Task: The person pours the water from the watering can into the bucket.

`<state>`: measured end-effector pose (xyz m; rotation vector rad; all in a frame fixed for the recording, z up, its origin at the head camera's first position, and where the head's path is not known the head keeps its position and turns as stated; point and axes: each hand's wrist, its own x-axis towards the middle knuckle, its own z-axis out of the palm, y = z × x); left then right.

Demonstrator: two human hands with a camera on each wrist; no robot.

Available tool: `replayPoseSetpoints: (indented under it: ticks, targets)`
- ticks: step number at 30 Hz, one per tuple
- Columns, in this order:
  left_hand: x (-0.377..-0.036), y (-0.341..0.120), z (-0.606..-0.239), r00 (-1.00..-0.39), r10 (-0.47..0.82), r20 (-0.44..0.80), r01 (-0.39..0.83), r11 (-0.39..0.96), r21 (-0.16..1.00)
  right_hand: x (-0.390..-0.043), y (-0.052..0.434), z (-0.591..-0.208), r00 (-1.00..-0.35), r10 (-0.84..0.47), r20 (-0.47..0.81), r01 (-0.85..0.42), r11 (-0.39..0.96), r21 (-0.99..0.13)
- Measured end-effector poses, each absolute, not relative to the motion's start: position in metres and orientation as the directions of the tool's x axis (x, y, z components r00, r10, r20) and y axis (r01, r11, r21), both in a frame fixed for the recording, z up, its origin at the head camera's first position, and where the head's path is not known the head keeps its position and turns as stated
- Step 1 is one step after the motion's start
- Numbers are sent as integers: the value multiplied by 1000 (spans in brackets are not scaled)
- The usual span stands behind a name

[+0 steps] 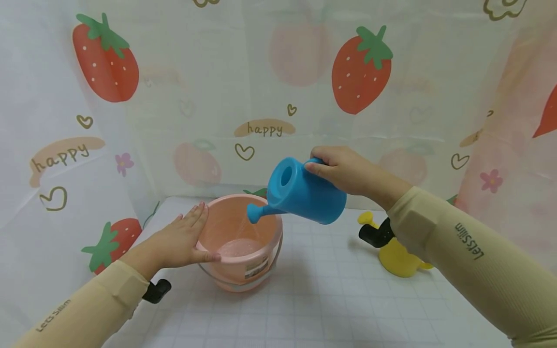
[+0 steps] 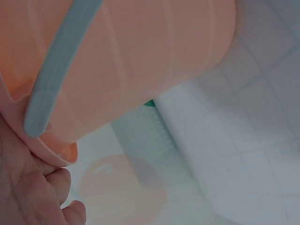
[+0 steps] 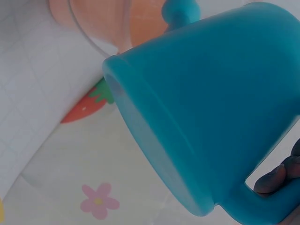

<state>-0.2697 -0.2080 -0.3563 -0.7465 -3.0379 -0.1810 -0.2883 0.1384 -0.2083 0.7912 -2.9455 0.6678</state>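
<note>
My right hand [image 1: 337, 166] grips the handle of a blue watering can [image 1: 306, 193], which is tipped to the left. Its spout hangs over the mouth of a pink bucket [image 1: 206, 244], and thin streams of water fall from it. Rippled water [image 1: 239, 247] lies in the bottom of the bucket. My left hand [image 1: 183, 239] rests on the bucket's left rim with fingers extended and the thumb along the front edge. In the left wrist view the palm touches the rim beside the bucket's grey handle [image 2: 58, 70]. The right wrist view shows fingers [image 3: 272, 180] inside the can's handle loop.
A yellow watering can [image 1: 398, 258] stands on the table at the right, partly behind the right forearm. White grid-patterned cloth [image 1: 339, 304] covers the table. A printed curtain [image 1: 261, 72] with strawberries hangs behind and along both sides.
</note>
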Motion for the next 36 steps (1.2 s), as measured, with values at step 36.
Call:
replayPoseSetpoints:
  ticks: [36]
  targets:
    - [-270, -209, -355, -893, 450, 20, 449, 887, 109, -287, 133, -202, -866, -485, 122, -494, 791, -362]
